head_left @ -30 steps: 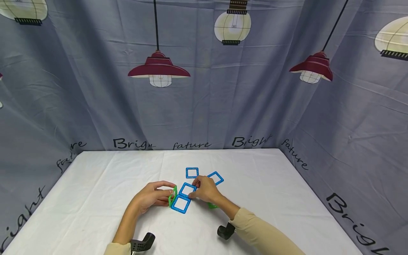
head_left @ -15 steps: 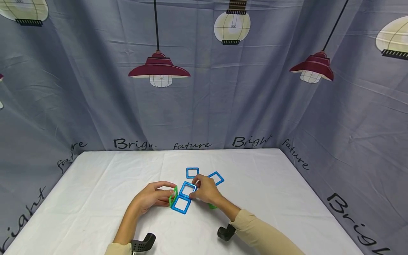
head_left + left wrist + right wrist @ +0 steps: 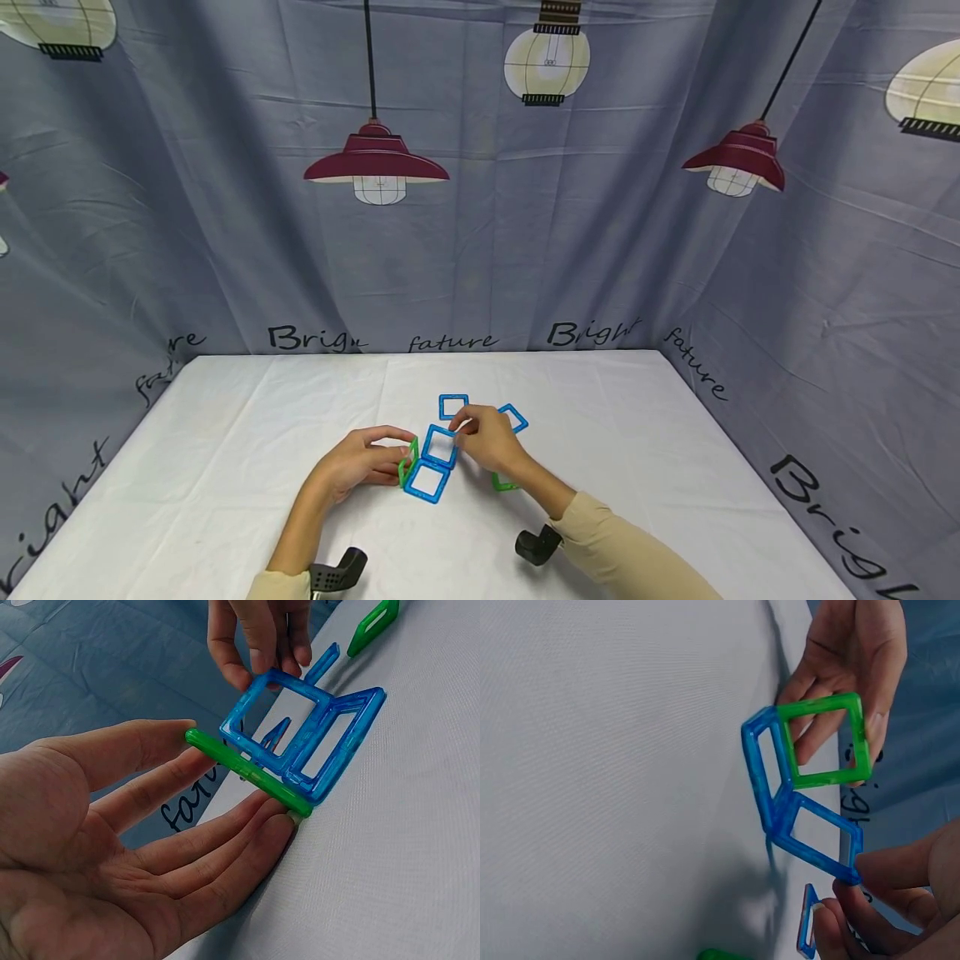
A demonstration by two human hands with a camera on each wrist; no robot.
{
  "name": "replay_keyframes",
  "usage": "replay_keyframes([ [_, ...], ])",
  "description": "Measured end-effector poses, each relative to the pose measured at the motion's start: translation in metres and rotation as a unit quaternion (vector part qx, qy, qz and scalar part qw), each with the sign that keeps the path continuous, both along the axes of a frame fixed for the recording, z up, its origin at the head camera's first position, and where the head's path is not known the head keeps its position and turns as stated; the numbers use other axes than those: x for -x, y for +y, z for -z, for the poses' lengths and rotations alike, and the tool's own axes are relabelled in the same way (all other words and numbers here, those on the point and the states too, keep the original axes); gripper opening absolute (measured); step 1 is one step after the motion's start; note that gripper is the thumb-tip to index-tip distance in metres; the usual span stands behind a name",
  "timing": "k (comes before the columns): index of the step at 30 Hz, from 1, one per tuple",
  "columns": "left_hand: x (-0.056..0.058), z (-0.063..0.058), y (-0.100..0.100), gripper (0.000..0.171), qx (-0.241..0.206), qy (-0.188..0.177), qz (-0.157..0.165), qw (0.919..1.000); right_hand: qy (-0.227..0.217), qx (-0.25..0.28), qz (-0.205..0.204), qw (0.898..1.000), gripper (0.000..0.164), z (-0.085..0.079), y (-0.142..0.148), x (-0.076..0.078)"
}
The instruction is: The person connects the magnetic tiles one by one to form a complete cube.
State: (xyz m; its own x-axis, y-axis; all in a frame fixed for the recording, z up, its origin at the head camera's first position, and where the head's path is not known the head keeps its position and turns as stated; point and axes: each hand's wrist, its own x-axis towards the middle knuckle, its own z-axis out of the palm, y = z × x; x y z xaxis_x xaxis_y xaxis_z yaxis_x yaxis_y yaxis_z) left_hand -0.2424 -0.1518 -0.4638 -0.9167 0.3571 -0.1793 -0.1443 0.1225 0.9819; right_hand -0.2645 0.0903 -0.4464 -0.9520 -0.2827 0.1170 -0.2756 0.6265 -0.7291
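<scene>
My left hand (image 3: 356, 462) grips a green square magnetic tile (image 3: 825, 779) by its edges and keeps it standing upright. Against its lower edge lies a flat blue square magnetic tile (image 3: 757, 776) on the white cloth. A second blue tile (image 3: 814, 855) meets the flat one along an edge and rises from it at a slant. The thumb and fingers of my right hand (image 3: 489, 439) pinch that slanted tile at its far upper corner. In the left wrist view, the green tile (image 3: 247, 771) is seen nearly edge-on, beside the two blue ones.
Beyond the hands, two more blue tiles lie on the white tablecloth (image 3: 600, 450): one blue tile (image 3: 442, 407) at the back and another (image 3: 519, 423) partly behind the right hand. A green tile (image 3: 504, 487) lies partly under the right forearm. A grey printed curtain (image 3: 480, 250) surrounds the table.
My right hand has shifted slightly up and to the right, and the slanted blue tile has turned a little with it. The left hand and green tile stay in place.
</scene>
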Motion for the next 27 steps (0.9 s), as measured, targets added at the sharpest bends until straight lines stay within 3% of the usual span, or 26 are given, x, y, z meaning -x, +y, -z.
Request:
replay_keyframes([
  [13, 0.0, -0.002, 0.0, 0.043, 0.002, -0.001, -0.003, 1.0, -0.094, 0.052, -0.016, 0.994, 0.011, -0.012, 0.0, -0.001],
  [27, 0.0, 0.0, 0.001, 0.046, 0.004, -0.003, 0.006, 1.0, -0.118, 0.057, -0.025, 0.991, 0.006, -0.011, -0.001, -0.003],
])
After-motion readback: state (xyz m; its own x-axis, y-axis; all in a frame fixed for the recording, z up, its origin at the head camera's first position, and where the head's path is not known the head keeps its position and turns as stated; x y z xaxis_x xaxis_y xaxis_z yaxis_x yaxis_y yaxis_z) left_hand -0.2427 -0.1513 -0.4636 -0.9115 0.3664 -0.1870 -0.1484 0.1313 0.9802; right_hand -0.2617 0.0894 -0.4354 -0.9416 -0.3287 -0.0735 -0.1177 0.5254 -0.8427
